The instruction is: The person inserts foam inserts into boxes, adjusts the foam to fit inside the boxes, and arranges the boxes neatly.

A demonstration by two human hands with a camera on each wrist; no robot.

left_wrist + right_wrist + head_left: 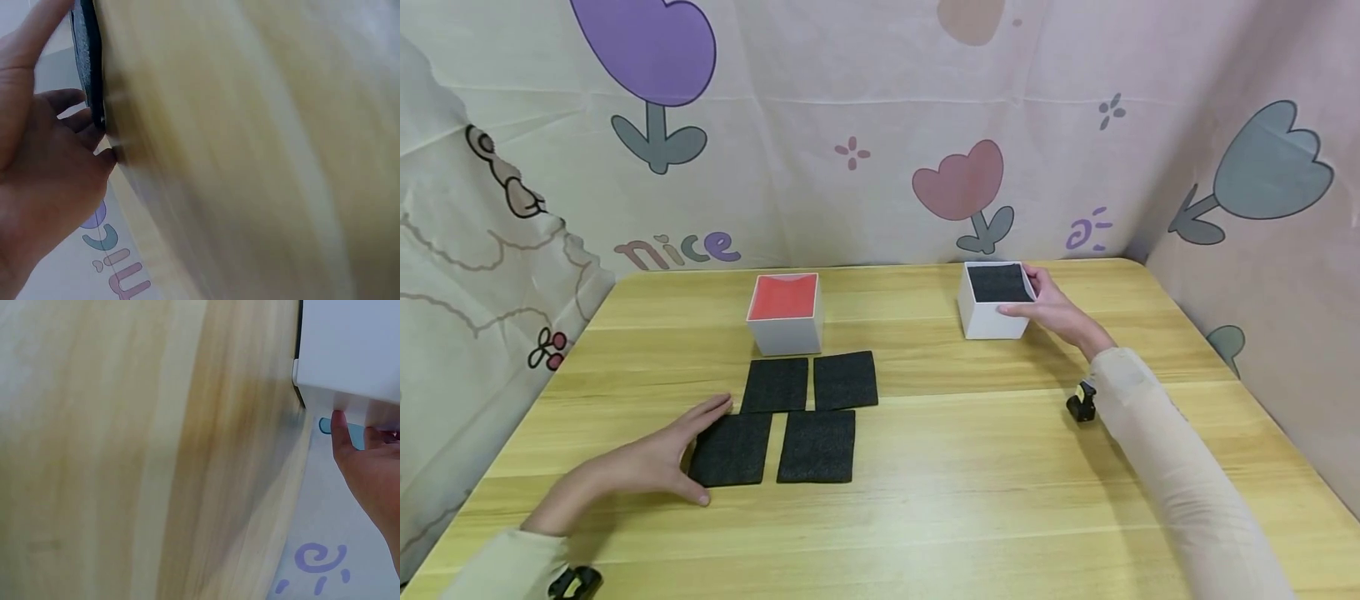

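Four-sided black cloth-like squares lie flat in two rows: a front left square [730,450], a front right square [817,447], and two behind. Beside the front left square, my left hand [643,457] has its thumb and fingers spread, the fingertips at the square's left edge; in the left wrist view, the fingers [81,119] appear to touch a black edge. At the back right, my right hand [1060,312] grips a white box [992,321] by its right side, thumb in front. Black material [1000,283] fills that box. The far fingers are partly hidden.
Another white box [787,337], filled with red material [784,297], stands behind the black squares. The wooden table [962,500] ends at the back against a printed cloth [850,100], which also hangs at both sides.
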